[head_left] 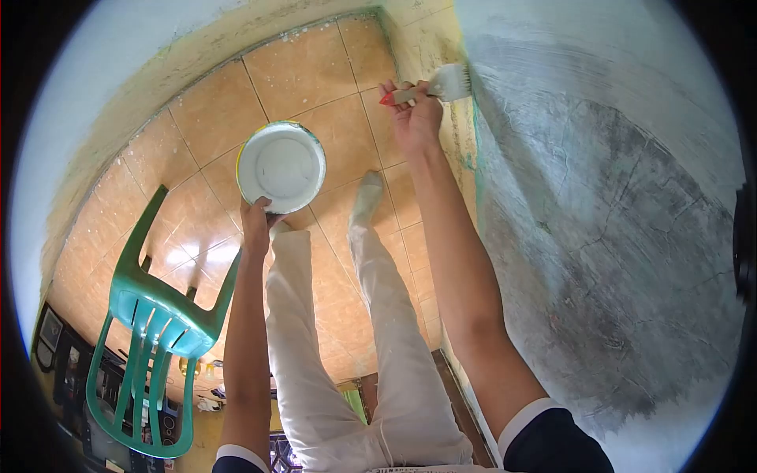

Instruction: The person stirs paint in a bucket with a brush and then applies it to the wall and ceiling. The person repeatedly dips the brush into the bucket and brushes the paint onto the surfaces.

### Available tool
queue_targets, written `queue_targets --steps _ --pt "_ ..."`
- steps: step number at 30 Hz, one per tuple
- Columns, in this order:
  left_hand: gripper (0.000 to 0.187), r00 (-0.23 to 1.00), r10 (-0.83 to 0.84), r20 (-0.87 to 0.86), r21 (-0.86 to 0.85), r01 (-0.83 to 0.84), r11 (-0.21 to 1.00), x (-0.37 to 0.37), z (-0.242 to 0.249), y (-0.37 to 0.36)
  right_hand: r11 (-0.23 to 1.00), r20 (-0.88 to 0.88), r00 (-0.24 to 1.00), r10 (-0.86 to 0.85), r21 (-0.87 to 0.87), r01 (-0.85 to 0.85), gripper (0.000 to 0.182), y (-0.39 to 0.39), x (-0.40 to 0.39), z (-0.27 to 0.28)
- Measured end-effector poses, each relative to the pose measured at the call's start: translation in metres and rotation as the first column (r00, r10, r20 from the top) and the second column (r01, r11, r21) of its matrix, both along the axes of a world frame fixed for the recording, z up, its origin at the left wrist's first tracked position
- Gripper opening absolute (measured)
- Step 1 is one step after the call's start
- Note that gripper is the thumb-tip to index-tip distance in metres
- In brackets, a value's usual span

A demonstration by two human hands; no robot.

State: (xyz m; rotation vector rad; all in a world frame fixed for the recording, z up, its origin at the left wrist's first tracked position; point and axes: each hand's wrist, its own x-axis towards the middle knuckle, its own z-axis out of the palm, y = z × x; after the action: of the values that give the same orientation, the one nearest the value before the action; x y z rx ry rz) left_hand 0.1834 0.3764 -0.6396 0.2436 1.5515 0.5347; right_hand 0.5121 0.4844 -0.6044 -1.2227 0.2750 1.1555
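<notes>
My right hand [419, 118] is closed around the handle of a wide paintbrush [451, 83], a pale handle with a red tip. The brush's bristles meet the wall [583, 229] on the right, where white paint borders a bare grey, cracked patch. Below and to the left, my left hand [257, 225] grips the rim of a round paint bucket [281, 165]. White paint lies inside the bucket, and its rim shows yellow and green smears. My left fingers are partly hidden beneath the bucket.
A green plastic chair [169, 315] stands to my left on the orange tiled floor [213, 102]. White specks dot the tiles near the far wall base. Dark household items [95, 394] sit at the lower left. My feet are on the tiles beneath the bucket and beside it.
</notes>
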Motion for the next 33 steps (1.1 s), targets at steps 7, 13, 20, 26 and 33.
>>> queue_targets --steps 7,13,20,26,33 --pt "0.058 1.000 -0.003 0.014 -0.023 0.004 1.000 0.002 0.015 0.004 0.991 0.268 0.961 -0.067 0.126 0.034 0.011 -0.007 -0.026 0.088" --pt "0.060 0.998 -0.056 0.033 0.020 0.056 0.998 0.010 0.026 0.013 0.997 0.177 0.983 -0.057 -0.039 0.065 0.029 -0.001 -0.023 0.034" --pt "0.061 0.995 -0.103 0.012 -0.003 0.103 0.995 0.008 0.027 0.015 0.993 -0.108 0.987 -0.121 0.003 0.122 0.022 0.005 -0.011 -0.030" --pt "0.061 0.991 -0.135 -0.020 0.002 0.135 0.991 0.008 0.034 0.020 0.939 -0.053 0.954 -0.295 0.171 0.300 0.023 0.008 -0.022 0.076" --pt "0.060 0.990 -0.141 0.000 0.015 0.141 0.990 0.009 0.032 0.021 0.954 0.191 0.937 -0.293 0.118 0.274 0.025 0.006 -0.033 0.080"
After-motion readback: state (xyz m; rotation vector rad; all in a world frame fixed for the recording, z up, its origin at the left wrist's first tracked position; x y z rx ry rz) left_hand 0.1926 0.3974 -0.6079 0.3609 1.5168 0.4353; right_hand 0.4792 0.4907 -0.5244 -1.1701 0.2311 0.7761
